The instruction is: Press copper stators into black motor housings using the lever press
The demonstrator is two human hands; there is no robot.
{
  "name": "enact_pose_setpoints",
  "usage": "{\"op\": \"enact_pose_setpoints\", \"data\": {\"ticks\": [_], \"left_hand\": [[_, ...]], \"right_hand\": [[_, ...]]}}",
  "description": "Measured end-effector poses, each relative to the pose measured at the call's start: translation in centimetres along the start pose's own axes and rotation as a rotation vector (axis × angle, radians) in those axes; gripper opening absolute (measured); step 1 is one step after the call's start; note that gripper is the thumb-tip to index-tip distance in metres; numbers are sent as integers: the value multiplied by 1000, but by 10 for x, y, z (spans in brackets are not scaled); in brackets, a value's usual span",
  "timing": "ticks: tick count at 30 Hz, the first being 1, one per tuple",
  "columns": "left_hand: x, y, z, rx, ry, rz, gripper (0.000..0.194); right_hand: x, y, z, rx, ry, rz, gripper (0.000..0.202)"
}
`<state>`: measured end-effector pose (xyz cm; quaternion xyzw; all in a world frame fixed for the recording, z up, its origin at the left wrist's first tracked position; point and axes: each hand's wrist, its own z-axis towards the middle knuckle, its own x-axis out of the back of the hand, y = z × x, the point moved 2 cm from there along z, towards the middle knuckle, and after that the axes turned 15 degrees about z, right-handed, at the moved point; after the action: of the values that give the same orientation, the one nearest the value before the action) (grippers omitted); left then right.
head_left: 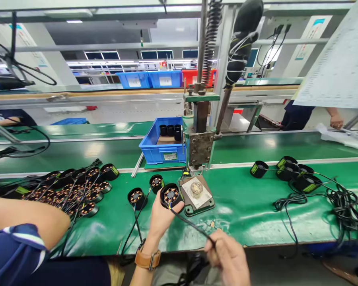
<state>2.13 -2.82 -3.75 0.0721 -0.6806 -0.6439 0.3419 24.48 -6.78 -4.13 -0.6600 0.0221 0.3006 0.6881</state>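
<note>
My left hand (pixel 160 217), with a brown watch at the wrist, grips a round black motor part (pixel 171 195) that shows copper windings. It holds the part just left of the press's base plate (pixel 197 194), where a small pale round piece rests. My right hand (pixel 228 256), near the bench's front edge, pinches the black cable (pixel 191 223) running from that motor part. Two more motor parts (pixel 136 196) with cables lie on the green mat just left of my left hand.
A hand press (pixel 200 147) stands behind the base plate, with a blue bin (pixel 155 153) of black cylinders to its left. A pile of wound motor parts (pixel 74 188) lies at left, and capped ones with tangled cables (pixel 298 176) at right. A co-worker's arm (pixel 26 218) reaches across at left.
</note>
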Motion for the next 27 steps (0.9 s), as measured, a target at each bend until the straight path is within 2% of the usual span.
{"op": "enact_pose_setpoints", "data": {"ticks": [3,5,8,10,12,14,15,19,21,23,24,25,27], "left_hand": [[-28,12,6,-38,28,-3,68],[-49,12,13,-39,50,-4,69],[-76,9,25,-19,76,20,71],[-90,10,34,-45,70,31,71],[-100,11,43,-95,40,31,70],[-107,12,50,-124,2,48,67],[-109,12,52,-132,-13,61,65],[-110,10,58,-160,-52,90,60],[-109,10,60,-177,-90,57,58],[-110,9,61,-193,-139,4,59],[-110,8,62,-198,-156,-15,61],[-111,8,62,-201,-162,-23,62],[-112,6,61,-203,-142,-6,61]], "right_hand": [[24,-84,64,298,29,-469,54],[37,-112,108,461,92,-706,59],[57,-118,170,603,161,-922,68],[68,-118,204,622,181,-988,70],[71,-132,230,659,205,-998,67],[57,-167,247,757,234,-953,62],[43,-191,254,814,239,-908,61],[-40,-300,288,955,215,-713,79],[-79,-342,309,963,203,-651,69],[-103,-367,325,864,148,-647,54],[-109,-374,327,807,121,-660,52],[-109,-378,324,780,109,-674,50],[-99,-378,300,846,148,-739,53]]}}
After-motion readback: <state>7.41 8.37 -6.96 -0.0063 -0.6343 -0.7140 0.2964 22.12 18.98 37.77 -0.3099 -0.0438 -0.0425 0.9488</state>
